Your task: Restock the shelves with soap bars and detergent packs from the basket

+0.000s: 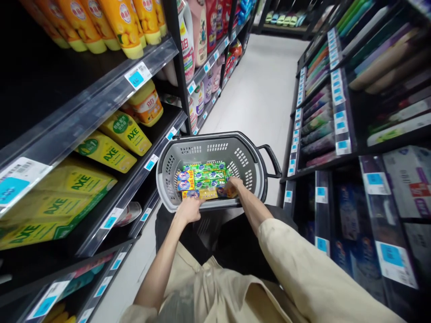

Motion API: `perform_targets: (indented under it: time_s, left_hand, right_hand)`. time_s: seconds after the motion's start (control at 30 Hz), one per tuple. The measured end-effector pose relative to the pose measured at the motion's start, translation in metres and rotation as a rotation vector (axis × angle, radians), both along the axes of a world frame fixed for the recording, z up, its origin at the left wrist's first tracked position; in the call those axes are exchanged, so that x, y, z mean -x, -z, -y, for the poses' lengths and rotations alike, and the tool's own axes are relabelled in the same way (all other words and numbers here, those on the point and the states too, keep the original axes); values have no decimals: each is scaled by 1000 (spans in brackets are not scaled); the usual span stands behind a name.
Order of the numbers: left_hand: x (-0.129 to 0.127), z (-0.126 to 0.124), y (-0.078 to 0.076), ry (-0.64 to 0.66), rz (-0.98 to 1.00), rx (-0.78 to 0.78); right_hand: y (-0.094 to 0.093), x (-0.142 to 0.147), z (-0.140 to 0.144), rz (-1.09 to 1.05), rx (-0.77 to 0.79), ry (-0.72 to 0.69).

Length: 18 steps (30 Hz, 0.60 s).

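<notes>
A grey shopping basket (161,190) with slotted walls and a black handle sits before my knees. Inside lie several long wrapped packs (198,184) in green, blue and yellow, some printed OMO, stacked in rows. Closest to me is a yellow OMO pack (208,194). My right hand (235,185) reaches into the basket, with its fingers closed around the right end of this pack. My left hand (189,209) is closed over the basket's near rim, close to the pack's left end; its fingertips are partly hidden.
Shelves on the left hold yellow AXE bottles (123,132) and orange bottles (121,27). Further along stand laundry bottles (186,42). Packaged goods (318,119) fill the right shelves, close beside the basket. A pale floor aisle (259,80) runs ahead between them.
</notes>
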<state>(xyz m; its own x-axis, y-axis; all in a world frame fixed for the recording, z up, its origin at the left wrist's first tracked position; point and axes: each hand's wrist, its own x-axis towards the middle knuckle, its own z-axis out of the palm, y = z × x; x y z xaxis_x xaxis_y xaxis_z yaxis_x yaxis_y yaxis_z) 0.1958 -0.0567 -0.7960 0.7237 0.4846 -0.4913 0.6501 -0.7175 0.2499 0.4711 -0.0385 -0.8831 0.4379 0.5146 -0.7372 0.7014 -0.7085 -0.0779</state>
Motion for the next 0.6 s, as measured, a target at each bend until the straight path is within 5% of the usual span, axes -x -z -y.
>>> perform_targets:
  time_s: [0.13, 0.33, 0.47, 0.6]
  left_hand:
    - [0, 0, 0, 2, -5, 2]
    - [3, 2, -3, -13, 35, -5]
    - [7, 2, -3, -42, 97, 19]
    - [9, 4, -1, -99, 136, 36]
  right_hand:
    - [-41, 14, -9, 144, -119, -142]
    - [-117, 30, -8, 136, -629, -270]
    - [-137, 61, -11, -329, -1127, 22]
    - [-148, 93, -16, -1034, -1077, 448]
